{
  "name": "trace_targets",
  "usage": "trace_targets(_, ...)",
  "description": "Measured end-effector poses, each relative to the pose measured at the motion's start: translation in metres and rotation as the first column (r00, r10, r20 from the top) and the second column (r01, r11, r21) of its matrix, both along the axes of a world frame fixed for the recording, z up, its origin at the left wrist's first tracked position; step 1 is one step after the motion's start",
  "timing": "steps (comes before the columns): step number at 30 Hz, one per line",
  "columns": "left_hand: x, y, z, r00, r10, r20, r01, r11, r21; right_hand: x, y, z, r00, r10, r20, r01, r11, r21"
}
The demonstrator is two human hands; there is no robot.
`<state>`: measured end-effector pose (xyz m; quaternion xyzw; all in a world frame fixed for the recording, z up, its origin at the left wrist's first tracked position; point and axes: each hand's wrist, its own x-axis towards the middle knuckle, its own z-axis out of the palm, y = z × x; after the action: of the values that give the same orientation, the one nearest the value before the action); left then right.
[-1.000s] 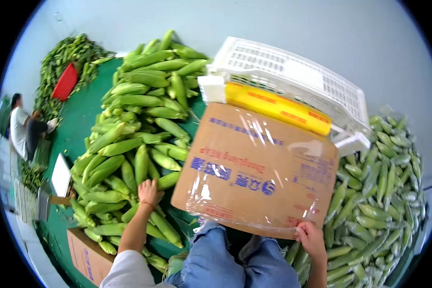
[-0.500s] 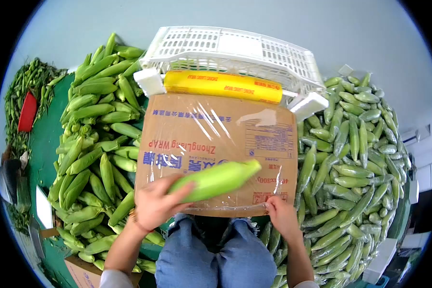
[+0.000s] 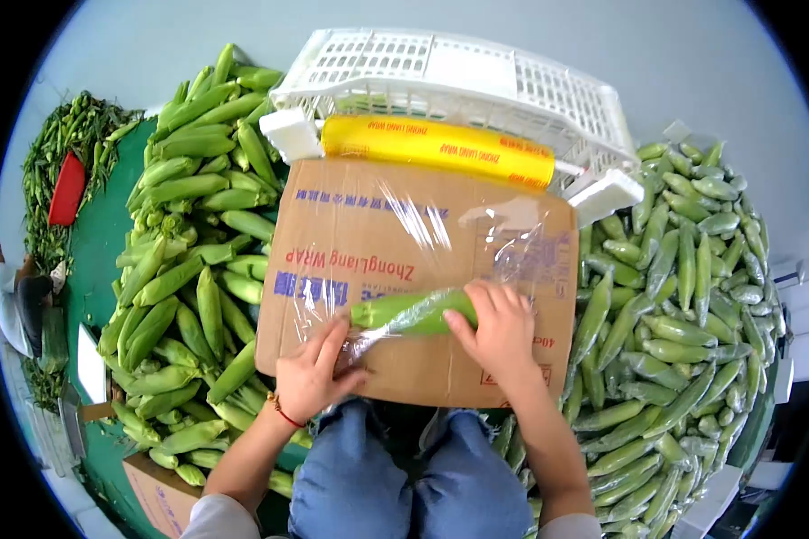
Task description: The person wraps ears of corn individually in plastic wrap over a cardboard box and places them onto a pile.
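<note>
There it was, the corn ear [image 3: 409,314], lying in mid-frame on the cardboard [image 3: 413,368], film clinging slantwise across it! The right hand [image 3: 502,334] had its fingers curled around the right end, thumb on the near side. The left hand [image 3: 313,370] was down at the other end, fingers bent beside gathered film [image 3: 355,349]; whether they pinched it, you couldn't tell.

Good technique here, I'd judge, meant rolling evenly with light pressure, the film drawn snug and its loose end tucked flat, without wrinkles or tears.

And the surface: glossy film over printed card, glare streaking its middle, a yellow roll [image 3: 440,148] across the top, a white basket [image 3: 463,65] behind. Bare corn [image 3: 189,269] crowded the left, film-covered corn [image 3: 674,368] the right. Green floor [image 3: 108,242] showed at left, pale wall [image 3: 710,81] above, and a person [image 3: 13,301] sat at the far left edge.
</note>
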<state>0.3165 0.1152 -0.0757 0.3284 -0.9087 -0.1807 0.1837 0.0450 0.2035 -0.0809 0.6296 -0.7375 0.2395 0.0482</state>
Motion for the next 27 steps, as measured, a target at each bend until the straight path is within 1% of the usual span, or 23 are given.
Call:
trace_targets(1, 0.014, -0.012, -0.015, 0.989, -0.14, -0.051, 0.131, 0.979, -0.157, 0.0, -0.004, 0.002, 1.0, -0.001, -0.005, 0.001, 1.0, 0.004)
trace_targets(2, 0.016, -0.021, -0.004, 1.0, 0.008, -0.019, -0.007, 0.997, 0.071, 0.0, -0.009, 0.006, 1.0, 0.001, -0.017, -0.001, 1.0, -0.002)
trace_targets(4, -0.016, -0.059, 0.025, 0.948, 0.193, -0.252, -0.098, 0.934, 0.345, 0.003, -0.016, 0.009, 1.0, 0.012, -0.019, -0.012, 1.0, -0.015)
trace_targets(5, -0.045, -0.084, 0.033, 0.937, 0.011, -0.348, 0.02, 0.996, 0.085, 0.001, -0.019, 0.005, 0.999, 0.023, -0.027, -0.024, 0.999, -0.036)
trace_targets(6, -0.073, -0.102, 0.039, 0.9, -0.193, -0.39, 0.126, 0.973, -0.191, -0.002, -0.023, 0.003, 0.999, 0.028, -0.037, -0.03, 0.998, -0.059)
trace_targets(7, -0.093, -0.115, 0.012, 0.948, -0.28, -0.154, 0.266, 0.958, -0.105, -0.002, -0.026, 0.002, 0.999, 0.027, -0.029, -0.029, 0.997, -0.068)
trace_targets(8, -0.11, -0.122, -0.014, 0.923, -0.377, 0.081, 0.377, 0.926, 0.014, -0.001, -0.028, 0.0, 0.999, 0.023, -0.023, -0.025, 0.997, -0.075)
trace_targets(9, -0.121, -0.113, -0.003, 0.93, -0.337, 0.146, 0.338, 0.941, 0.016, -0.001, -0.028, 0.0, 1.0, 0.019, -0.013, -0.02, 0.997, -0.074)
trace_targets(11, -0.126, -0.085, 0.023, 0.924, -0.258, 0.283, 0.263, 0.965, 0.02, -0.005, -0.03, 0.008, 0.997, -0.071, 0.033, 0.065, 0.986, 0.15)
trace_targets(12, -0.113, -0.062, 0.044, 0.911, -0.266, 0.316, 0.256, 0.964, 0.072, -0.005, -0.032, 0.014, 0.991, -0.12, 0.052, 0.103, 0.961, 0.256)
trace_targets(13, -0.094, -0.037, 0.054, 0.897, -0.272, 0.348, 0.246, 0.962, 0.118, -0.001, -0.031, 0.024, 0.989, -0.107, 0.102, 0.062, 0.928, 0.366)
trace_targets(14, -0.075, -0.015, 0.046, 0.927, -0.308, 0.214, 0.284, 0.949, 0.136, 0.007, -0.024, 0.037, 0.984, -0.094, 0.152, 0.011, 0.88, 0.474)
trace_targets(15, -0.054, 0.0, 0.039, 0.921, -0.364, 0.141, 0.368, 0.93, -0.003, 0.014, -0.017, 0.039, 0.976, -0.081, 0.204, -0.054, 0.814, 0.579)
trace_targets(16, -0.043, 0.016, 0.045, 0.911, -0.336, 0.238, 0.296, 0.936, 0.188, 0.018, -0.006, 0.026, 0.974, 0.007, 0.228, -0.13, 0.837, 0.531)
trace_targets(18, -0.045, 0.015, 0.028, 0.942, -0.266, 0.202, 0.268, 0.963, 0.018, 0.026, -0.01, 0.048, 0.929, -0.172, 0.326, -0.087, 0.757, 0.648)
trace_targets(19, -0.052, 0.007, 0.022, 0.95, -0.234, 0.207, 0.241, 0.97, -0.008, 0.026, -0.01, 0.045, 0.952, -0.075, 0.298, -0.082, 0.872, 0.482)
trace_targets(20, -0.068, -0.013, 0.016, 0.96, -0.199, 0.199, 0.214, 0.975, -0.057, 0.017, -0.012, 0.041, 0.972, 0.017, 0.233, -0.083, 0.957, 0.279)
trace_targets(21, -0.087, -0.035, 0.003, 0.976, -0.139, 0.167, 0.157, 0.983, -0.097, 0.012, -0.015, 0.039, 0.985, 0.092, 0.149, -0.103, 0.993, 0.064)
trace_targets(22, -0.105, -0.059, -0.007, 0.988, -0.077, 0.134, 0.095, 0.986, -0.134, 0.011, -0.021, 0.037, 0.983, 0.173, 0.055, -0.175, 0.984, 0.034)
trace_targets(24, -0.144, -0.118, -0.004, 0.988, -0.122, 0.095, 0.14, 0.964, -0.224, 0.001, -0.042, 0.03, 0.938, 0.306, -0.166, -0.314, 0.949, -0.028)
trace_targets(25, -0.158, -0.138, -0.007, 0.962, -0.207, 0.177, 0.237, 0.957, -0.166, -0.008, -0.055, 0.022, 0.921, 0.274, -0.277, -0.299, 0.953, -0.052)
trace_targets(26, -0.171, -0.154, -0.008, 0.92, -0.296, 0.257, 0.328, 0.94, -0.091, -0.017, -0.068, 0.02, 0.923, 0.287, -0.258, -0.295, 0.956, 0.009)
trace_targets(27, -0.183, -0.168, -0.006, 0.89, -0.313, 0.331, 0.356, 0.932, -0.076, -0.026, -0.081, 0.018, 0.926, 0.301, -0.227, -0.291, 0.954, 0.076)
